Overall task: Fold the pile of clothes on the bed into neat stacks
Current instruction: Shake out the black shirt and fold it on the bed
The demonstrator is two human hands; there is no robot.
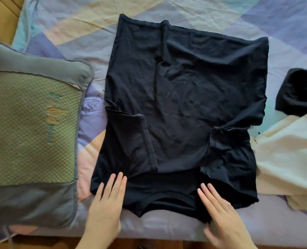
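Pastel patchwork bed sheet [185, 8] covers the bed and carries everything. Black t-shirt [181, 97] lies spread flat mid-bed, neckline toward the person, hem at the far side; likely laid out this way so the sides can be folded inward. Its sleeve on the person's left [131, 141] is already folded in over the body with a clean edge; the sleeve on the right [228, 150] is folded in too but bunched and wrinkled, probably needs smoothing. Green-grey quilted pillow [32, 123] sits to the left, just beside the shirt, not touching it as far as visible. Cream garment [283, 159] lies crumpled at the right, its edge touching or just under the shirt's side, cannot tell which; looks like part of the unfolded pile. Small black garment [299, 92] lies beyond it at the right edge, also unfolded. Left hand [107, 200] rests flat, fingers straight and together, pressing the shirt's near shoulder, gripping nothing. Right hand [219, 211] also flat and open, fingers straight on the other shoulder by the neckline, slightly blurred; holds nothing. Judgement: flattening before the next fold; task early, no finished stack in view.
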